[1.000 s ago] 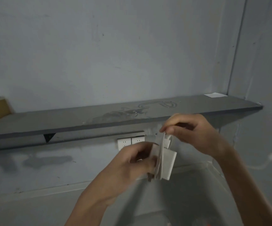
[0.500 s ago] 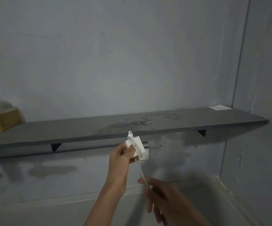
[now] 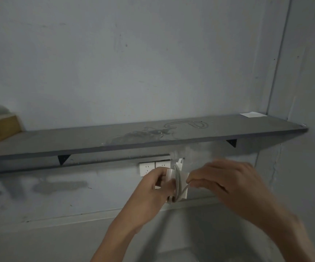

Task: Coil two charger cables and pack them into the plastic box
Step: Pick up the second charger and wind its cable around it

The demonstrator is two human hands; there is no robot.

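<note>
Coiling underway: left hand [image 3: 153, 188] grips the charger [image 3: 179, 186], right hand [image 3: 226, 184] fingers pinch its cable [image 3: 184, 190]; packing remains, box unseen.

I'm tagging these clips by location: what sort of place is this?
Probably a bare utility or storage corner indoors: plain painted walls, a dusty grey wall shelf on brackets, and wall sockets beneath it, where both hands wind a white charger.

Shelf [image 3: 153, 140] overhangs hands, wall sockets [image 3: 154, 167] close behind, open below
</note>
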